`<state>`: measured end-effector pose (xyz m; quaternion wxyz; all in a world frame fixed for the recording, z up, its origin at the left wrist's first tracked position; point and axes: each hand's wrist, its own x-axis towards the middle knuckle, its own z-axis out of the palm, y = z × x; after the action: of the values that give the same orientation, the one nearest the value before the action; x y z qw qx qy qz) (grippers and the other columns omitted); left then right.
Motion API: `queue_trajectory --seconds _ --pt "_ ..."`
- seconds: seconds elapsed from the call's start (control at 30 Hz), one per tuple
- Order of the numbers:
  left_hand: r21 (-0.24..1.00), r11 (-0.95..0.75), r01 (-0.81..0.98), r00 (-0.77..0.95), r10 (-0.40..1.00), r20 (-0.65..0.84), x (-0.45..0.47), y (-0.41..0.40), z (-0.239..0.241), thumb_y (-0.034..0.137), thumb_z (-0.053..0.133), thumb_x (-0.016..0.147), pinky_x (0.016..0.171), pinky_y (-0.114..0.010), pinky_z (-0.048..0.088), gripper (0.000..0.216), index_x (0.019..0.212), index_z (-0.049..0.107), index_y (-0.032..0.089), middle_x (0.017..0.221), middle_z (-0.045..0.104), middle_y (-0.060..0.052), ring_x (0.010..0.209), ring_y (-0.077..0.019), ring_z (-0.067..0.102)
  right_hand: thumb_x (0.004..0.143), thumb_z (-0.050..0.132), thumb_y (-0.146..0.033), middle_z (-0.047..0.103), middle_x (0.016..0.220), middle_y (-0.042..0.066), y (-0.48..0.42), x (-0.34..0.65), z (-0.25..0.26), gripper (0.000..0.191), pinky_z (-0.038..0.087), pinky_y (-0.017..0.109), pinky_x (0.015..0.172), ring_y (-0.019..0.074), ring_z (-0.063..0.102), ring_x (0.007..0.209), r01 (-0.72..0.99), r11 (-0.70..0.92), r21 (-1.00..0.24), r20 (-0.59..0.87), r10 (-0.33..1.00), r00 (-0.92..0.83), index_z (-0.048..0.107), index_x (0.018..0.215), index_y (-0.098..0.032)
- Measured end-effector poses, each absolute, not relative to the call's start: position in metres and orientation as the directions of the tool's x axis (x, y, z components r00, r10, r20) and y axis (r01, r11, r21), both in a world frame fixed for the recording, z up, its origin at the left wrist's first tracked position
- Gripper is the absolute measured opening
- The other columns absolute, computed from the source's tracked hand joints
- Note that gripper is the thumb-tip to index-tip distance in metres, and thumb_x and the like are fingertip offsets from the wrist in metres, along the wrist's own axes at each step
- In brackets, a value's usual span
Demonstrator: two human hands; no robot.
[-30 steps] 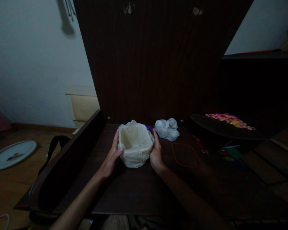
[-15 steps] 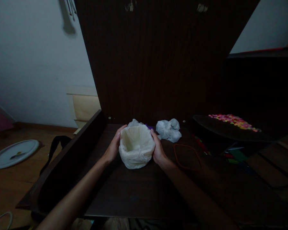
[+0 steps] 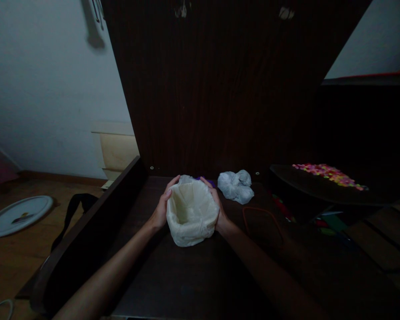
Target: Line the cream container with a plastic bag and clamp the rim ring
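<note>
Dark desk [image 3: 173, 284], lined container [image 3: 190, 231] between hands [image 3: 160, 209] [image 3: 222, 216]

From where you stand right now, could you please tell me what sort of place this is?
Probably a dim room in a home: there is a dark desk-like surface with a tall wooden panel behind it, a wood-look floor, and a bag-lined container resembling a small bin.

On the wooden floor [image 3: 15, 258] lies a white oval board [image 3: 17, 209] — near it, a black strap [image 3: 71, 210]. Bright small pieces [image 3: 330, 174] (pink, yellow) rest on a dark shelf [image 3: 316, 188].
</note>
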<state>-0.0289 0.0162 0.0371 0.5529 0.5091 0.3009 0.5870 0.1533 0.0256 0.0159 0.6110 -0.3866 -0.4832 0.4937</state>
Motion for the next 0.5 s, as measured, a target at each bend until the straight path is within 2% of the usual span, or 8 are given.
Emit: queue_trajectory --seconds 0.07,0.2,0.3,0.37,0.5 --pt "0.916 -0.182 -0.359 0.156 0.955 0.251 -0.027 0.017 0.039 0.060 0.056 0.084 0.118 -0.047 0.035 0.061 0.128 0.064 0.019 0.142 0.061 -0.008 0.136 -0.0352 0.050 0.082 0.059 -0.061 0.070 0.126 0.003 0.026 0.153 0.018 0.052 0.045 0.042 0.107 0.0247 0.058 0.126 -0.249 0.198 -0.948 0.205 0.979 -0.003 0.068 0.121 -0.027" --pt "0.900 -0.042 -0.435 0.173 0.976 0.129 -0.024 0.022 0.035 0.062 0.061 0.077 0.104 -0.047 0.049 0.055 0.107 0.072 0.017 0.112 0.076 -0.009 0.119 -0.0387 0.063 0.083 0.058 -0.069 0.076 0.109 0.004 0.027 0.150 0.019 0.054 0.048 0.043 0.105 0.0262 0.062 0.121 -0.328 0.039 -0.944 0.060 0.997 -0.054 0.073 0.110 -0.025" --pt "0.881 -0.013 -0.473 0.137 0.987 0.088 -0.022 0.025 0.027 0.064 0.061 0.076 0.097 -0.045 0.053 0.052 0.097 0.072 0.017 0.101 0.077 -0.008 0.111 -0.0380 0.067 0.080 0.062 -0.068 0.076 0.110 0.003 0.030 0.150 0.014 0.052 0.046 0.043 0.108 0.0266 0.062 0.121 -0.358 0.013 -0.934 0.034 0.998 -0.052 0.074 0.109 -0.027" --pt "0.875 -0.037 -0.483 0.102 0.990 0.098 -0.022 0.026 0.022 0.064 0.060 0.076 0.097 -0.044 0.053 0.052 0.099 0.070 0.018 0.103 0.076 -0.007 0.113 -0.0362 0.067 0.078 0.065 -0.065 0.075 0.112 0.003 0.034 0.150 0.007 0.049 0.045 0.043 0.108 0.0266 0.062 0.122 -0.336 0.026 -0.941 0.035 0.999 -0.019 0.074 0.108 -0.027" --pt "0.868 -0.098 -0.487 0.023 0.992 0.125 -0.022 0.029 0.017 0.060 0.061 0.077 0.102 -0.042 0.050 0.057 0.117 0.064 0.020 0.114 0.074 -0.005 0.118 -0.0327 0.064 0.074 0.066 -0.061 0.076 0.102 0.007 0.041 0.149 -0.002 0.043 0.050 0.045 0.100 0.0305 0.065 0.113 -0.274 0.069 -0.959 0.048 0.996 0.081 0.075 0.091 -0.023"
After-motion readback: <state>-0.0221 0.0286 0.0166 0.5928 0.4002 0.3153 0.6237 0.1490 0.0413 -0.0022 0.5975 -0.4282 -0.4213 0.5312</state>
